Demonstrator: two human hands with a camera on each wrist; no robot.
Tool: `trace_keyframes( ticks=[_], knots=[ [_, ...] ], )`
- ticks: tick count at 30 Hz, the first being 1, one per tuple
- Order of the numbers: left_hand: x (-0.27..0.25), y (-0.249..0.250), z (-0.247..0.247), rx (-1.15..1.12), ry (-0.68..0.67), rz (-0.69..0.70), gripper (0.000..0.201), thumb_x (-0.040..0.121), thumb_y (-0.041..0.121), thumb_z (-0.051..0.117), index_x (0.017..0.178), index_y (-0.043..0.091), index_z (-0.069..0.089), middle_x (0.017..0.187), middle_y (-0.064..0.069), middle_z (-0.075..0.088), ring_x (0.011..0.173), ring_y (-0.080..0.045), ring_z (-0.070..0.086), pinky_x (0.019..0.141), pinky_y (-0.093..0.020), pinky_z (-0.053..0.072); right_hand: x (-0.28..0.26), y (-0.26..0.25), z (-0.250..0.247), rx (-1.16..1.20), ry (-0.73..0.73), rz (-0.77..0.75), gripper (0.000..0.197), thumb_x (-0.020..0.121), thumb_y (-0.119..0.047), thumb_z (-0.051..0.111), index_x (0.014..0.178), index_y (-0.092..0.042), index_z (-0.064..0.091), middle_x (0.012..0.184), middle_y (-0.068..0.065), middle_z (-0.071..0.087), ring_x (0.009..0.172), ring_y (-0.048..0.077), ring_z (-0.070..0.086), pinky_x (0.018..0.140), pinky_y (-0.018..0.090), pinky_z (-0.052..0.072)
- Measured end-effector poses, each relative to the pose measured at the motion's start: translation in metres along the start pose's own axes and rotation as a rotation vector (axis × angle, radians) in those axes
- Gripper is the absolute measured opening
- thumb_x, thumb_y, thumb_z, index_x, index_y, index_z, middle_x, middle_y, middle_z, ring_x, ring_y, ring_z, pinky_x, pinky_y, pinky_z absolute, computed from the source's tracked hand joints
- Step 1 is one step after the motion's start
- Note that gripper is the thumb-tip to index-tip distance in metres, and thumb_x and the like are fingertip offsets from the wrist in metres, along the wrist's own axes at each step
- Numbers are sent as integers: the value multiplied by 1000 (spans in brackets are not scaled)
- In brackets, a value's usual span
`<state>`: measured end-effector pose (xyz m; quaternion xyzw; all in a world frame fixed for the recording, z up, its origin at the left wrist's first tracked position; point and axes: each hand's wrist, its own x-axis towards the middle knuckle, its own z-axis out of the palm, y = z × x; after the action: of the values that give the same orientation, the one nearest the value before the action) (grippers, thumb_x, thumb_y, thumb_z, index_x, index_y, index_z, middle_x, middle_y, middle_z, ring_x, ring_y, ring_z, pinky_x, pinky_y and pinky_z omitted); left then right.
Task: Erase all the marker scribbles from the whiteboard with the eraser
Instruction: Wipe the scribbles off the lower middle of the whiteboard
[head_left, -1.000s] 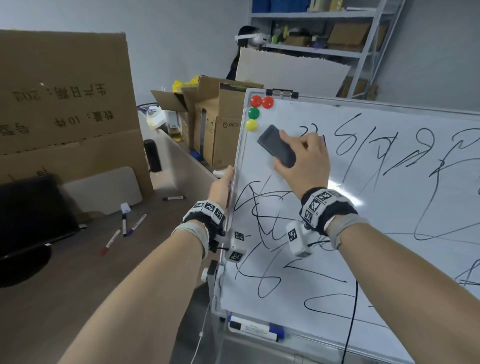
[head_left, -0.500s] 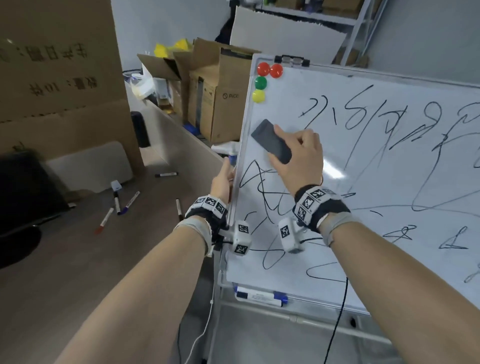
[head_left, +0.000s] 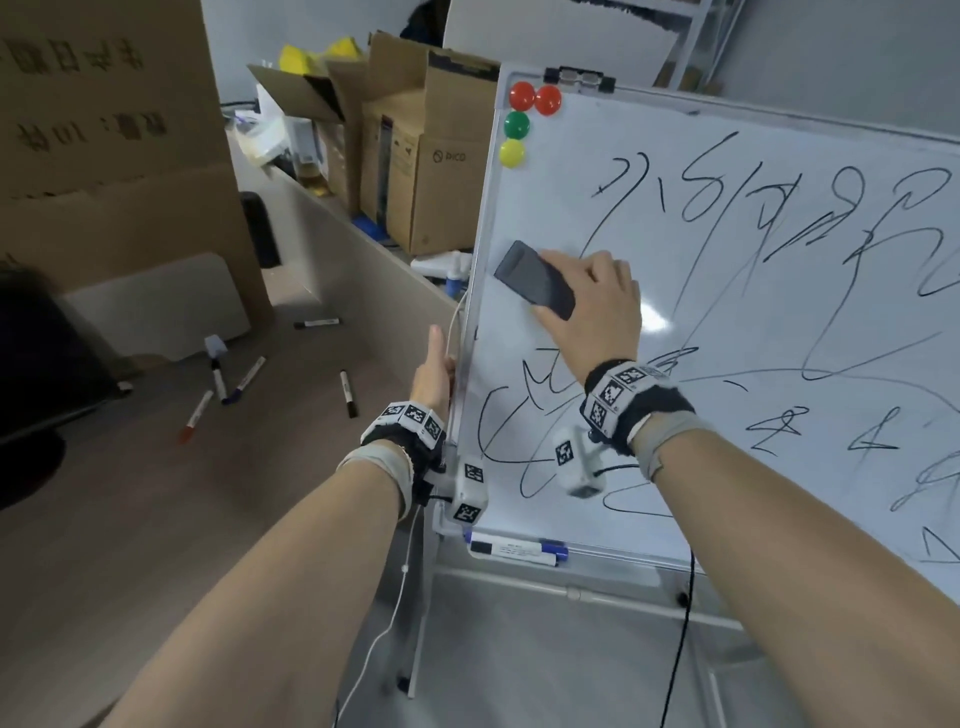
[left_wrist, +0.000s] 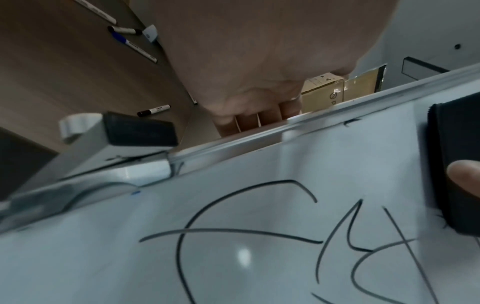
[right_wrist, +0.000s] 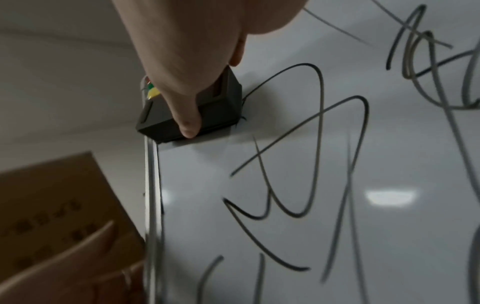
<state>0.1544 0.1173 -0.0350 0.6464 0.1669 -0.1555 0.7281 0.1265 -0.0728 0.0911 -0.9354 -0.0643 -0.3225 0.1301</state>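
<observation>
Two hands are busy: my right hand (head_left: 597, 306) grips the eraser (head_left: 535, 280), pressed flat on the whiteboard (head_left: 727, 322) near its left edge, below the magnets (head_left: 517, 124). My left hand (head_left: 434, 371) curls around that left edge, beside black scribbles (head_left: 519, 415).

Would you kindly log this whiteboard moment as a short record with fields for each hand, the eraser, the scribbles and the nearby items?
right hand: grips the eraser, pressed flat on the whiteboard near its left edge
left hand: fingers curled round the board's left frame
scribbles: black lines cover most of the board; a wiped patch around the eraser
magnets: two red, one green, one yellow, top left corner
tray markers: lying below the board
</observation>
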Motion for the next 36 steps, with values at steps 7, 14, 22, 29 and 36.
trace_keyframes(
  ticks=[7,14,22,29,36],
  knots=[
    [-39,2,10,-56,91,11,105,81,87,20,133,6,60,132,0,60,125,-19,54,117,-42,30,-77,6,40,-15,-207,-267,62,72,-38,81,130,-32,60,102,-1,52,100,24,46,86,36,37],
    [-63,-15,11,56,201,47,102,86,82,19,134,1,59,137,-10,59,128,-27,55,113,-39,36,-3,10,3,26,-69,-171,59,76,-42,77,132,-30,60,104,6,54,100,30,49,85,41,41],
    [-70,-21,5,178,206,36,94,94,74,11,138,4,55,144,-11,54,133,-27,50,105,-34,34,-49,-10,28,-34,-140,-412,56,74,-39,76,128,-32,63,97,2,53,94,27,48,81,39,35],
    [-62,-22,6,234,172,29,94,95,72,6,142,4,50,149,-10,49,139,-27,44,115,-37,27,-33,-12,22,-45,-23,-208,55,74,-39,77,127,-33,63,97,2,54,91,26,48,80,38,34],
    [-65,-20,7,217,141,29,95,95,71,5,140,3,52,147,-13,50,137,-29,45,114,-38,29,-44,-11,21,-139,-59,-190,58,78,-41,74,132,-34,57,99,2,54,92,25,50,83,39,37]
  ],
)
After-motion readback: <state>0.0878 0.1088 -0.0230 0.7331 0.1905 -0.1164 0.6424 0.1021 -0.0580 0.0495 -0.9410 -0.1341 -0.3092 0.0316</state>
